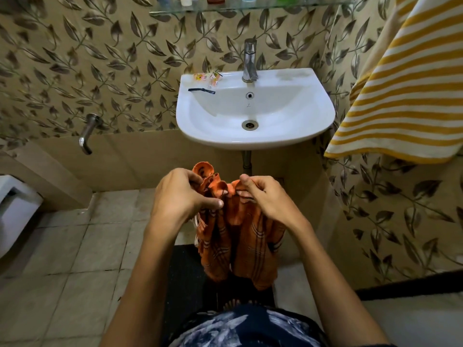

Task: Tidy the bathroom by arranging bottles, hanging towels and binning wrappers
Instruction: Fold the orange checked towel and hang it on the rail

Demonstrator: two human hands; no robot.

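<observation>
Both hands hold an orange cloth (240, 236) in front of the person, below the sink (255, 136). The left hand (180, 194) has its grip clamped on the bunched upper edge at the left, thumb pressed across the folds; its fingertips are hidden behind the fabric. The right hand (265, 196) pinches the upper edge at the right, fingers curled into the cloth, thumb tip up. Between the hands the edge is gathered in ruffles, and the rest hangs down in two folded lobes with dark checked lines. A pale fringe shows at the left edge, partly behind the left wrist. The lower end of the cloth hangs above a dark mat (185, 276), whose extent is hidden by the arms and cloth.

On the sink's back left rim lie wrappers (209, 77), clear with orange print; the print is too small to read. Just in front of them a dark strip (201, 90) lies on the rim; what it is cannot be told. The tap (250, 61) stands at the back middle.

A glass shelf (250, 7) runs along the top; bottles (186, 0) on it are cut off by the frame, only their bases showing. A yellow-striped towel (406, 91) hangs at the right, its top out of view. At the left a wall spout (86, 134) sticks out, and a white fixture (15, 209) is cut by the frame edge.
</observation>
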